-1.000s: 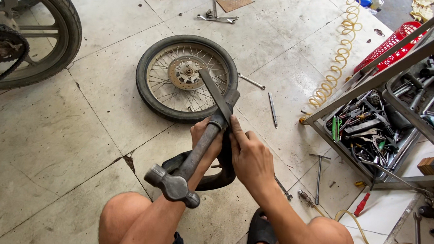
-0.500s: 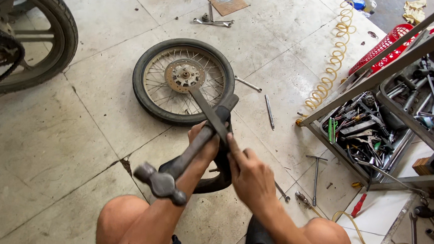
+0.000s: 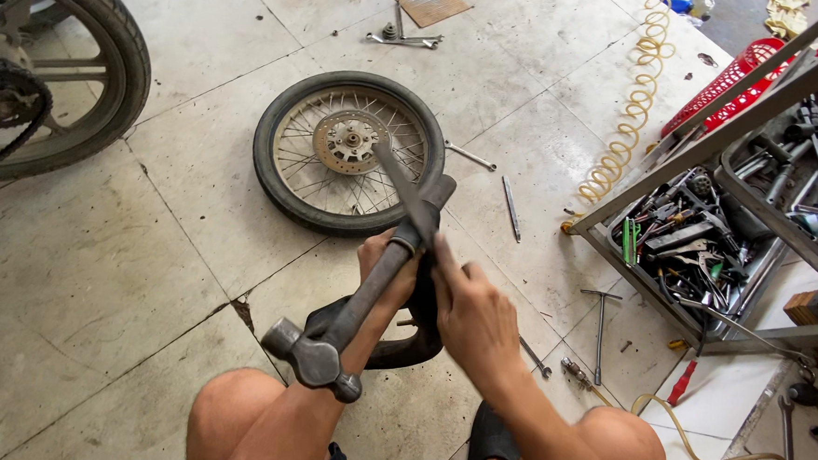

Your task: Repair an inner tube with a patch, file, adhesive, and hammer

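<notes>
At the far left, a motorcycle's rear wheel [image 3: 59, 62] with its chain and sprocket stands upright at the frame's edge on the tiled floor [image 3: 99, 270]. Between it and the person lies a wide stretch of bare tile, cracked along one seam near the left knee.

Next comes the hammer [image 3: 343, 325]: a dull grey steel ball-peen with a dark handle, its head hanging low near the left knee and the handle rising up and to the right. The left hand [image 3: 387, 261] is wrapped closed around the upper part of that handle. Under the hands a dark, curved rubber piece [image 3: 394, 346] sits on the floor, partly hidden by the forearm.

Just beyond the hands lies a spoked wheel [image 3: 348, 152] flat on the floor, tyre on, hub with a brake disc at its middle. A flat grey metal bar [image 3: 402, 188] slants over its near rim, its lower end meeting the hammer handle. The right hand [image 3: 474, 317] is closed, gripping where bar and handle come together; its fingers are blurred, so which of the two it clamps I cannot tell.

To the right, loose wrenches [image 3: 511, 207] and a T-handle tool [image 3: 600, 324] lie scattered on the tile, leaving narrow gaps. A yellow coiled air hose [image 3: 632, 111] runs toward a metal-framed tool rack [image 3: 707, 246] crammed with tools, which closes off the right side.
</notes>
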